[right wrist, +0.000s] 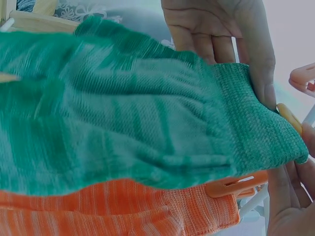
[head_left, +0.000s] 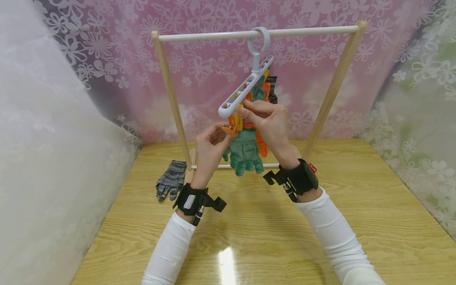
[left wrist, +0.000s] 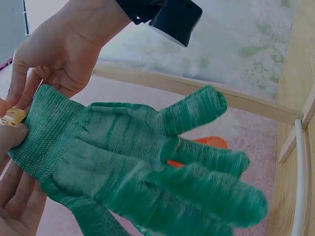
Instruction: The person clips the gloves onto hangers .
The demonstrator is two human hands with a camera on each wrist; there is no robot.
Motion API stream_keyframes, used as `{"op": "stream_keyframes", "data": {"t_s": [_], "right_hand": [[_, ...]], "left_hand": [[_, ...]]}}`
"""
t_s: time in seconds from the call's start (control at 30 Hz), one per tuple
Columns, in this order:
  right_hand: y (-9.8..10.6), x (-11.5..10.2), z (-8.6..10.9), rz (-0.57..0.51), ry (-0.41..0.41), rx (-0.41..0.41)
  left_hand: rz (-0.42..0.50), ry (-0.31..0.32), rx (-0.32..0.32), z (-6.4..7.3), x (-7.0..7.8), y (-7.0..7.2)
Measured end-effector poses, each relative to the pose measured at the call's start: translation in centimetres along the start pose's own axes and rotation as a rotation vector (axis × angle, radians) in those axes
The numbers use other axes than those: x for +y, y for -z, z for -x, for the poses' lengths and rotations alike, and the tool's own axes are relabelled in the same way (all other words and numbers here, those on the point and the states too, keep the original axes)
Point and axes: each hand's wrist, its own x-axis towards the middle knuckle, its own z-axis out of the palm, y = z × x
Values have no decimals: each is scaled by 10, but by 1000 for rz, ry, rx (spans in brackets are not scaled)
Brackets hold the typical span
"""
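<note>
A green knitted glove (head_left: 246, 150) hangs fingers-down below the front end of a pale clip hanger (head_left: 246, 89). My left hand (head_left: 208, 148) pinches the glove's cuff (left wrist: 47, 128), thumb laid over the knit. My right hand (head_left: 272, 122) pinches a yellow clip (head_left: 239, 118) between thumb and forefinger, right at the cuff's edge. An orange clip (head_left: 230, 127) sits beside the yellow one, near my left fingertips. Close behind, an orange glove (right wrist: 162, 209) hangs by another orange clip (right wrist: 236, 186).
The hanger hooks over the white bar (head_left: 210, 36) of a wooden rack (head_left: 170, 91). Further back on it hang another green glove (head_left: 259, 94) and a dark striped glove (head_left: 272, 89). A grey striped glove (head_left: 171, 180) lies on the wooden table (head_left: 249, 233), by the rack's left foot.
</note>
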Motion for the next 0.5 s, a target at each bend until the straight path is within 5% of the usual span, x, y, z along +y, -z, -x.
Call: {"op": "stream_keyframes", "data": {"t_s": [0.5], "right_hand": [[4,-2,0,37,41,2]], "left_hand": [[70,0,51,-3,3,-6]]}}
